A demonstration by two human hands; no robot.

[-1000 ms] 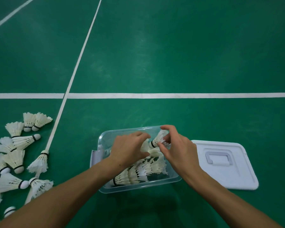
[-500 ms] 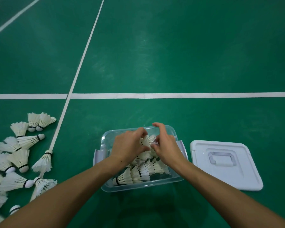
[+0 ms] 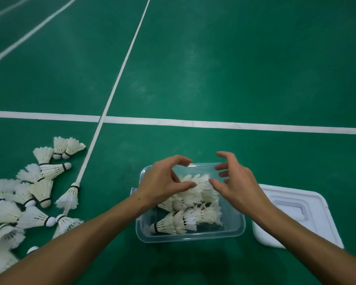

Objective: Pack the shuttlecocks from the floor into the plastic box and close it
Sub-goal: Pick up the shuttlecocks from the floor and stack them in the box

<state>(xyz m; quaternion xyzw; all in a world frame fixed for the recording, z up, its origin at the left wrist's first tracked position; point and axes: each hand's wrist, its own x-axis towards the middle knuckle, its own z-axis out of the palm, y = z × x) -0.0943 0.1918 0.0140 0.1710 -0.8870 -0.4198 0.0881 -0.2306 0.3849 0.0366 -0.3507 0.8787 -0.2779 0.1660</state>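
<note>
While the green court floor (image 3: 214, 58) with its white lines (image 3: 193, 122) carries everything, the clear plastic box (image 3: 234, 229) sits open, its white lid (image 3: 308, 204) lying just beside it on the right. Loose shuttlecocks (image 3: 29, 194) remain heaped on the floor to the left; two nested rows (image 3: 193, 194) lie in the box. The left hand (image 3: 162, 182) and right hand (image 3: 236, 182) hover above these, each grip released, holding nothing. Risk: pressing down carelessly could crush feathers or topple the rows.
</note>
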